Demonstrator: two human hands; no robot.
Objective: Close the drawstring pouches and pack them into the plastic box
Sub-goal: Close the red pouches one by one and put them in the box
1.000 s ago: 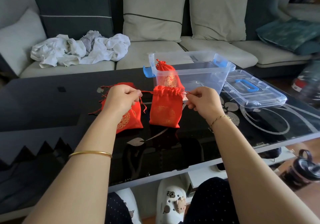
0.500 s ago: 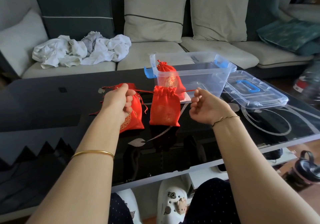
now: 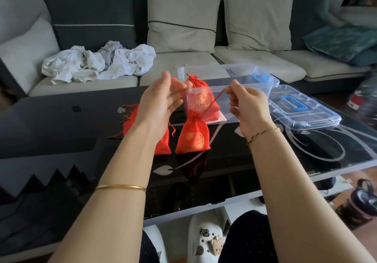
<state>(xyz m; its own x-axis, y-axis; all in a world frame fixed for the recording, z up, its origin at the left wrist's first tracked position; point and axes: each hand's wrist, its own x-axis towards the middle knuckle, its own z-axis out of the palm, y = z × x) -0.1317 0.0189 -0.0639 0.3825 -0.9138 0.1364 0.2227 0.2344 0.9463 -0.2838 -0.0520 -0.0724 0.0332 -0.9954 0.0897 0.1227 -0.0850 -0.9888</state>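
Note:
A red drawstring pouch [image 3: 193,136] with gold print stands on the black glass table [image 3: 61,124], its neck cinched tight. My right hand [image 3: 247,104] pinches its red cord, which runs up from the neck. My left hand [image 3: 161,104] is raised with fingers apart, blurred, a cord end near its fingertips. Another red pouch [image 3: 132,120] lies behind my left wrist, partly hidden. The clear plastic box [image 3: 244,79] stands just beyond my hands with a closed red pouch [image 3: 201,97] inside.
The box's clear lid [image 3: 302,110] with a blue handle lies on the table to the right. A sofa with cushions and a heap of white cloth [image 3: 98,63] is behind. A dark bottle [image 3: 361,201] stands on the floor at right.
Both hands pulled the cords apart and the pouch's mouth closed. The hands then rose above the pouch, the left one loosening its fingers.

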